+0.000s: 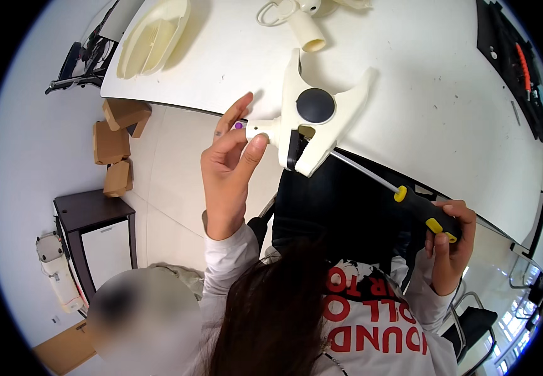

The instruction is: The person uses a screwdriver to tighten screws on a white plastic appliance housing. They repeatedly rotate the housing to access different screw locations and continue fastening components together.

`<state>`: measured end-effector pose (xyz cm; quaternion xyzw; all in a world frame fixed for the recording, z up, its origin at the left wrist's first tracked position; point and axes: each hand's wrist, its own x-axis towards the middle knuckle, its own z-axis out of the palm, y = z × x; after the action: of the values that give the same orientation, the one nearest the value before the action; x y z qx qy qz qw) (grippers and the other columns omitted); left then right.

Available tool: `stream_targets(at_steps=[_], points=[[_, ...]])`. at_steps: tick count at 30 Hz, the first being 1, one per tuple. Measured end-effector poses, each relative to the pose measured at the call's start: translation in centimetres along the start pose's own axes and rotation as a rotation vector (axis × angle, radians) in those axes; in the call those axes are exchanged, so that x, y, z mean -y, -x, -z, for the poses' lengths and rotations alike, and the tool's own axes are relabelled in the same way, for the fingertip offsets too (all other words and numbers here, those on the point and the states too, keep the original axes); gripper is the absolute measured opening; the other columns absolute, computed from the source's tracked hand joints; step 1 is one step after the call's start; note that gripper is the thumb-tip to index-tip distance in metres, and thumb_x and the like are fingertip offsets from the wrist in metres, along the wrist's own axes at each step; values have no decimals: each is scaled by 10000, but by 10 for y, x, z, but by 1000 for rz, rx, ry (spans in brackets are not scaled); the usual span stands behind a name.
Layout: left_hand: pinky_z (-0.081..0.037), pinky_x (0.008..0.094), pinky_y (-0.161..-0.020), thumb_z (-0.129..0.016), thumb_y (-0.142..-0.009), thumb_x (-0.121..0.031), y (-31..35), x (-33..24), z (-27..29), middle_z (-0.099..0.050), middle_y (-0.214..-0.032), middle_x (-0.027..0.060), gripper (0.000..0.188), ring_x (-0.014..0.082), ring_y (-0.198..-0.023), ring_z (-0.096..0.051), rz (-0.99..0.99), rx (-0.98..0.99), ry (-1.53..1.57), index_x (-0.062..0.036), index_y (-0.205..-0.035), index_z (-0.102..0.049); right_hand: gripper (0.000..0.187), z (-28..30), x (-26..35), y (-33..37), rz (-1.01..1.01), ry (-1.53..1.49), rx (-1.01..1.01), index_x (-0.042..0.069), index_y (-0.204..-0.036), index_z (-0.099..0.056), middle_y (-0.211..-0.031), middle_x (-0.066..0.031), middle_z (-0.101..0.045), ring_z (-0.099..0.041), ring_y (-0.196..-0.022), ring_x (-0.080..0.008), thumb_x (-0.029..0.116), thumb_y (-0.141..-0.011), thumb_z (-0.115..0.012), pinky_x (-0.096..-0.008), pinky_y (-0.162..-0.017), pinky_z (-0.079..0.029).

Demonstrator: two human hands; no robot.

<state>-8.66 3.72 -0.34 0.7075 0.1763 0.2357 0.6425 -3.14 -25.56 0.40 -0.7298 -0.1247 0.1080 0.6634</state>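
My left hand (227,166) pinches the short round neck of a cream-white plastic clamp (340,116) between thumb and fingers. The clamp has two jaws pointing away from me, a dark round cap in its middle and a black piece near its lower end. It is held up at the table's near edge. In my right hand (454,247) is a screwdriver (422,207) with a black and yellow handle. Its metal shaft slants up and left to the clamp. The tip is hidden behind or inside the clamp, so I cannot tell whether it touches a screw.
On the white table (422,113) lie a cream oval shell (155,37) at far left and a cream tubular part (303,28) with a cable at the far edge. A black tool pouch (512,69) is at right. Cardboard boxes (112,143) and a dark cabinet (93,203) stand left; a person (146,319) is lower left.
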Motion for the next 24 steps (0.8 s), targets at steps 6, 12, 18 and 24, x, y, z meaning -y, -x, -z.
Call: stream_targets(at_steps=[6,12,18,24], points=[[-297,325,-935,-625,-787,-108,7,2,3,-503,-1068,69,139,179,-1030,-438,212,-33,179,-16,-890,-629,314,6,-6,1,102,125,66,75,-1014,-459,-986,-117,-524,-508,-739,-118,227,-783,-607,-203,-638,-425],[-359,300,-855,-611,-808,-145,17,5,-5,-572,-927,35,176,134,-895,-499,226,-90,270,-6,-916,-610,304,3,-4,3,124,101,63,75,-1012,-467,-994,-130,-523,-530,-846,-172,163,-765,-621,-236,-709,-447],[-402,277,-797,-607,-810,-118,16,5,-4,-590,-959,57,168,125,-846,-526,157,-96,181,7,-921,-602,285,5,-4,3,153,154,85,71,-1012,-470,-1003,-139,-529,-531,-841,-177,140,-771,-604,-234,-705,-449],[-408,282,-800,-613,-798,-97,15,11,-3,-584,-998,91,144,143,-873,-532,83,-94,158,26,-873,-615,295,6,-5,2,183,193,66,80,-1029,-476,-993,-145,-541,-538,-842,-186,138,-769,-602,-241,-688,-460]])
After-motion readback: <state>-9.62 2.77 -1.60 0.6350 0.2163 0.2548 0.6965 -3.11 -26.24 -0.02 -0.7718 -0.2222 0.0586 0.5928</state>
